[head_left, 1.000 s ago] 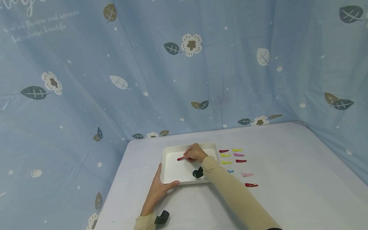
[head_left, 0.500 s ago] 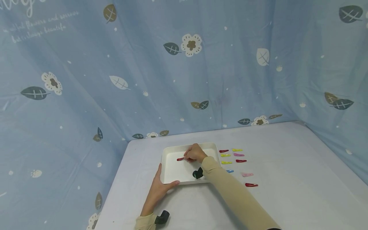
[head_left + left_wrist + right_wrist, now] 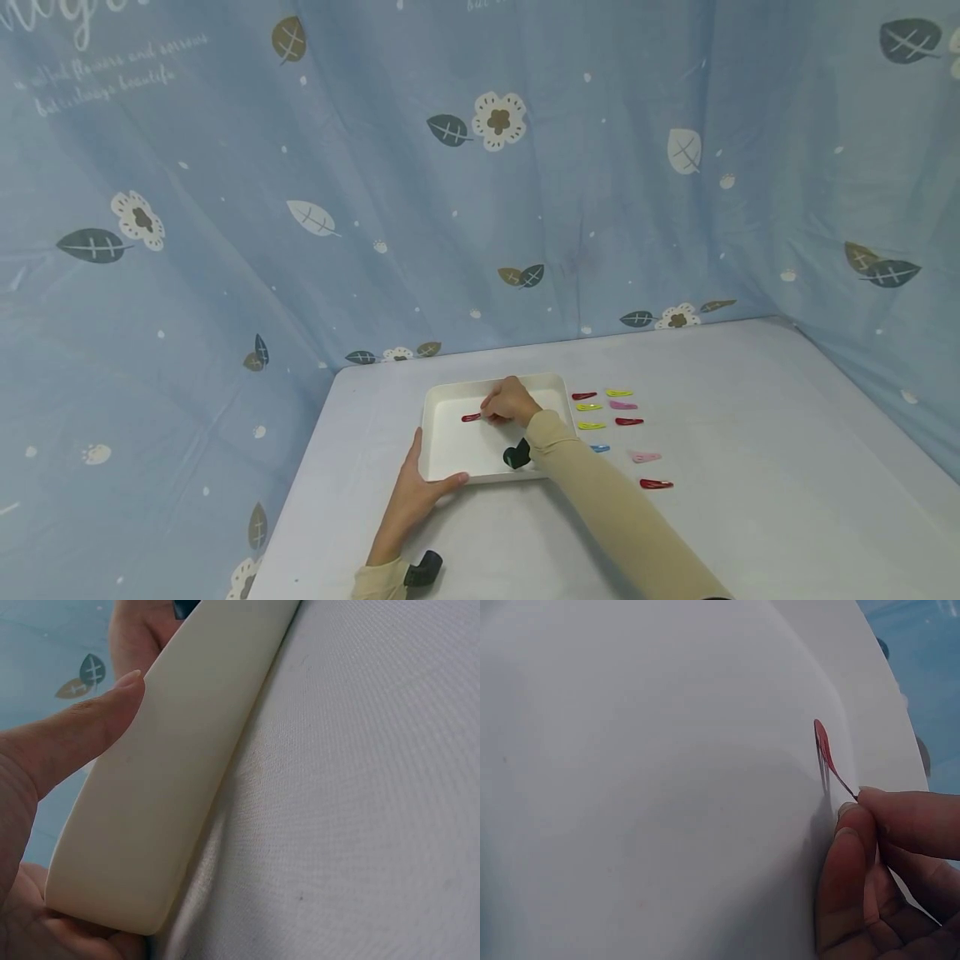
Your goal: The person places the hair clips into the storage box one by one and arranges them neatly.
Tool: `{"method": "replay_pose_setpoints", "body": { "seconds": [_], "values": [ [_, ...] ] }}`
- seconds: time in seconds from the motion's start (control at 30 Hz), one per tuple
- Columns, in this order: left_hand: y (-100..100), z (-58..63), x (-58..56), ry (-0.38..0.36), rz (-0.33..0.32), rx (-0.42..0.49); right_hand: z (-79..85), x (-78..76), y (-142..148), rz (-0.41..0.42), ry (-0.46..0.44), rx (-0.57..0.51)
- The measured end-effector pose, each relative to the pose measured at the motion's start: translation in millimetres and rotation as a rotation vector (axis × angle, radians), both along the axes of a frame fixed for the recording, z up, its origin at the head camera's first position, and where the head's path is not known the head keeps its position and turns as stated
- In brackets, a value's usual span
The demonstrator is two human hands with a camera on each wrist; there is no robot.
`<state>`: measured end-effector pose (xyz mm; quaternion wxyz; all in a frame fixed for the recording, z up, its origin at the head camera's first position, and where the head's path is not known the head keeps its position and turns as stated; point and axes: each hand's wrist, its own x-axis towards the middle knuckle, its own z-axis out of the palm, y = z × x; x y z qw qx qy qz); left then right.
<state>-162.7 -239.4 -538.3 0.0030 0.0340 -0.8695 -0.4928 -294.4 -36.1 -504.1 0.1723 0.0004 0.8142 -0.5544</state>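
Note:
A red snap hair clip [image 3: 823,746] is pinched by its narrow end between the thumb and fingertips of my right hand [image 3: 508,402]. In the right wrist view the clip's wide end points away from the fingers, close over the floor of a white tray [image 3: 457,446]. My left hand [image 3: 414,492] grips the tray's near left corner. Its thumb [image 3: 90,731] lies against the front wall near the rim, and its other fingers reach round the left side, partly hidden by the tray.
Right of the tray, several snap clips lie in loose columns: red [image 3: 656,483], yellow [image 3: 591,426], pink [image 3: 645,457], purple [image 3: 623,405] and a partly hidden blue one [image 3: 600,448]. Dark wrist-camera mounts [image 3: 424,570] sit at both wrists. A patterned blue curtain [image 3: 480,208] surrounds the white table [image 3: 750,458].

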Motion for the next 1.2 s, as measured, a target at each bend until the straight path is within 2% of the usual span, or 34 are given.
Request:
{"method": "replay_pose_setpoints", "body": {
  "seconds": [0.53, 0.93, 1.2],
  "values": [
    [0, -3.5, -0.3, 0.002, -0.008, 0.001, 2.3, 0.2, 8, 0.006, 0.003, -0.021],
    [0, -3.4, -0.4, 0.004, -0.007, -0.005, 37.3, 5.4, 28, 0.014, 0.021, -0.026],
    [1, -1.4, -2.1, 0.012, -0.014, 0.001, 56.9, 8.1, 55, 0.031, 0.105, -0.032]
  ]
}}
